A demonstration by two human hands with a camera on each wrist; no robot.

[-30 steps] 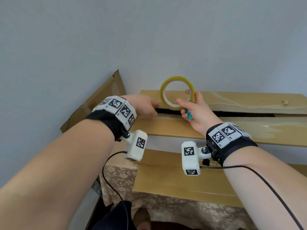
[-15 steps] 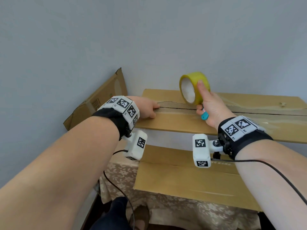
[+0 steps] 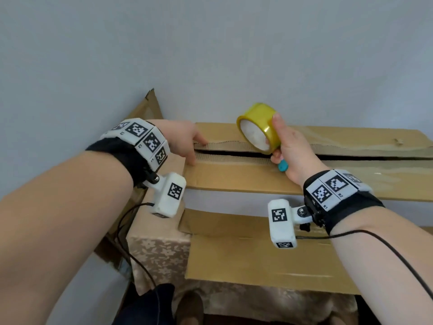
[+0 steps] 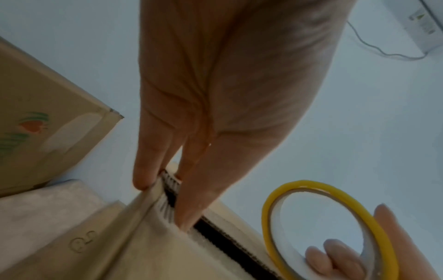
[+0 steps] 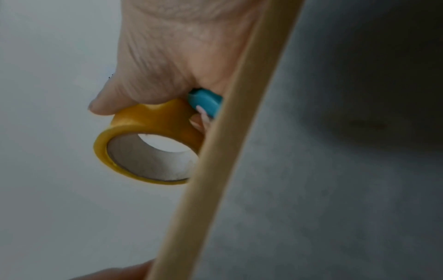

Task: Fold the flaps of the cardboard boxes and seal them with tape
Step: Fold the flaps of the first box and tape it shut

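Change: the gap between the flaps had widened since half a second earlier.
Right grip: right hand [image 3: 289,148] held yellow tape roll [image 3: 259,127] above the seam.
Left grip: left hand [image 3: 180,140] fingers straight, pressed brown cardboard box [image 3: 234,177] flaps.

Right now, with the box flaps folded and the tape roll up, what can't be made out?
- Box interior: only a dark gap between the flaps, head view.
- Blue object in the right hand: mostly covered by fingers and tape roll; type unclear.
- Loose tape end: not discernible in any view.
- Box's right end: cut off by the head view's edge.
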